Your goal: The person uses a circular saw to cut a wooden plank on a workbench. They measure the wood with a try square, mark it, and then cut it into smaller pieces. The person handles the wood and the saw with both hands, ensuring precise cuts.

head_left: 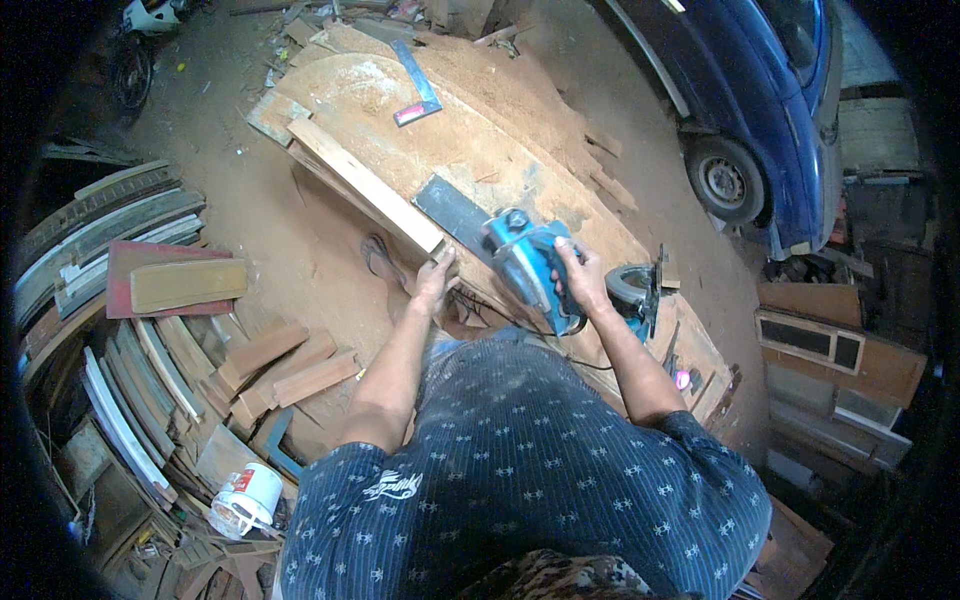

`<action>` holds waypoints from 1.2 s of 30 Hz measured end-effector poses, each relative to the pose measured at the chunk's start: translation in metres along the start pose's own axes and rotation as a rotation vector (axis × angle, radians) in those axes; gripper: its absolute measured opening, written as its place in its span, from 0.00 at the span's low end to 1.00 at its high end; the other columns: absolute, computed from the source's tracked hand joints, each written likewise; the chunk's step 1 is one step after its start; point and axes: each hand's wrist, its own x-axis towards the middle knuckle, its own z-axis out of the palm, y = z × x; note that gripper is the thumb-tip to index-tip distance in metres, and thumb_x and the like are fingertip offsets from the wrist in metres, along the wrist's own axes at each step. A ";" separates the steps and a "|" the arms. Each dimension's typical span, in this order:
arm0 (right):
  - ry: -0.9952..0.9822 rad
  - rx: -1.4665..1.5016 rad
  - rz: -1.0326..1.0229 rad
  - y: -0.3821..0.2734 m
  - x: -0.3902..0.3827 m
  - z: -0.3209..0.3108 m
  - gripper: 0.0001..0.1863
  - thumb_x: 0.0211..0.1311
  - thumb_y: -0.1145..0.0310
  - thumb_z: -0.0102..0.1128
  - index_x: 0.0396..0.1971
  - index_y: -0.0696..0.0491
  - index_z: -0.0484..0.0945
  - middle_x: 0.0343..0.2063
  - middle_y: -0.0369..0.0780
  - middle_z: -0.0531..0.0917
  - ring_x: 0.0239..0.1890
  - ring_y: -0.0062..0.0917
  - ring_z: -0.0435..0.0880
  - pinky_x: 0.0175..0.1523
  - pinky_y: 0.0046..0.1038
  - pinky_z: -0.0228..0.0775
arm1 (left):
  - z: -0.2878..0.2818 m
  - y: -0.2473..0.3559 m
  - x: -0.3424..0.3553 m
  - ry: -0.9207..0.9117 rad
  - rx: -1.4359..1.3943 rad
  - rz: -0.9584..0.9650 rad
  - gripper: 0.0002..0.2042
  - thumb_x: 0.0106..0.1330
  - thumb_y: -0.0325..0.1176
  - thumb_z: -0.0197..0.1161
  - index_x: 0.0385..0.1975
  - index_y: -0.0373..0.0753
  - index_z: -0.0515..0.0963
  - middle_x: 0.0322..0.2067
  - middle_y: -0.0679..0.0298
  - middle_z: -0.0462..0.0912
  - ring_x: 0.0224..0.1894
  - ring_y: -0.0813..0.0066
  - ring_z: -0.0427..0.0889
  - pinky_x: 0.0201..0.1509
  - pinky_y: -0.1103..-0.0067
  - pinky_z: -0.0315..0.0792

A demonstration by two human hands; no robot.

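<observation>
My right hand (582,275) is wrapped around the handle of a blue electric planer (520,265), which sits on the workbench beside a flat dark metal plate (455,212). At the near end of a long, pale wooden board (365,185), my left hand (435,282) is closed on its corner. The board lies along the left edge of the bench, slanting away from me. Just right of my right hand stands a circular saw (632,290). A try square (416,85) with a blue blade rests on the far part of the bench.
Sawdust covers the workbench (480,130). Stacked planks (270,370), a red panel (122,280) and a white bucket (248,500) are on the floor at left. A blue vehicle (770,130) stands at far right, with wooden frames (840,345) nearer. A dark cord runs near the planer.
</observation>
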 end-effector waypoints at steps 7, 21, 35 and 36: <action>0.326 0.229 -0.065 0.015 0.083 -0.002 0.31 0.64 0.44 0.63 0.50 0.59 0.74 0.19 0.36 0.77 0.15 0.19 0.74 0.19 0.23 0.68 | -0.022 -0.004 -0.005 0.132 -0.160 0.053 0.21 0.70 0.45 0.62 0.54 0.35 0.74 0.44 0.64 0.82 0.37 0.75 0.83 0.41 0.78 0.78; 0.642 -0.633 -0.459 -0.029 0.187 0.072 0.35 0.59 0.51 0.65 0.55 0.66 0.73 0.53 0.59 0.76 0.59 0.50 0.72 0.65 0.42 0.62 | -0.204 0.152 -0.249 0.751 0.257 0.330 0.11 0.65 0.38 0.66 0.36 0.36 0.83 0.31 0.70 0.82 0.34 0.84 0.77 0.38 0.81 0.70; 0.256 -0.626 -0.148 -0.123 0.381 0.314 0.40 0.42 0.57 0.78 0.53 0.63 0.71 0.50 0.58 0.75 0.56 0.48 0.77 0.59 0.40 0.73 | -0.155 0.343 -0.256 0.937 0.965 0.713 0.12 0.55 0.30 0.72 0.35 0.31 0.83 0.27 0.59 0.81 0.30 0.74 0.78 0.36 0.77 0.70; 0.261 -0.670 -0.130 -0.124 0.379 0.321 0.40 0.42 0.58 0.78 0.54 0.62 0.71 0.50 0.57 0.74 0.56 0.47 0.77 0.59 0.39 0.73 | -0.153 0.349 -0.254 0.944 0.998 0.765 0.11 0.55 0.30 0.72 0.35 0.31 0.83 0.27 0.59 0.80 0.30 0.73 0.77 0.36 0.76 0.70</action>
